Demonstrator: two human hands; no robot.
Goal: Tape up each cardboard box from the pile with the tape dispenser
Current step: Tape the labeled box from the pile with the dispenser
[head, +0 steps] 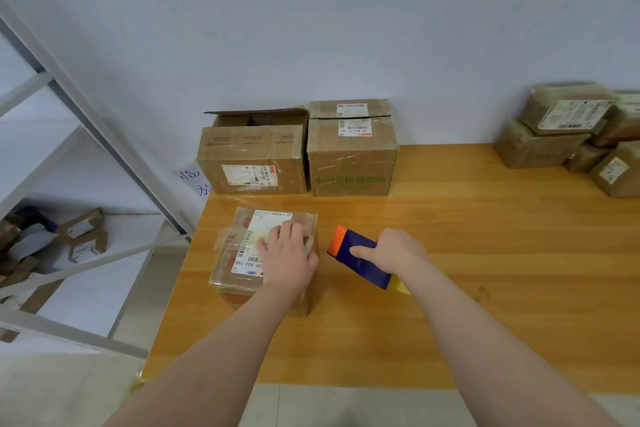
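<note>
A small cardboard box [242, 246] with a white shipping label and glossy clear tape stands near the left edge of the wooden table [485, 253]. My left hand [287, 253] lies flat on its top, fingers spread. Just right of the box, my right hand [391, 253] grips the tape dispenser [356, 255], a dark blue body with an orange front end, resting on the table. A yellowish tape end shows behind my right wrist.
Two larger boxes stand against the wall behind: one with open flaps [252, 156], one closed [351, 152] with a small box on top. A pile of taped boxes [571, 139] sits at far right. White shelving [79, 229] with parcels stands left.
</note>
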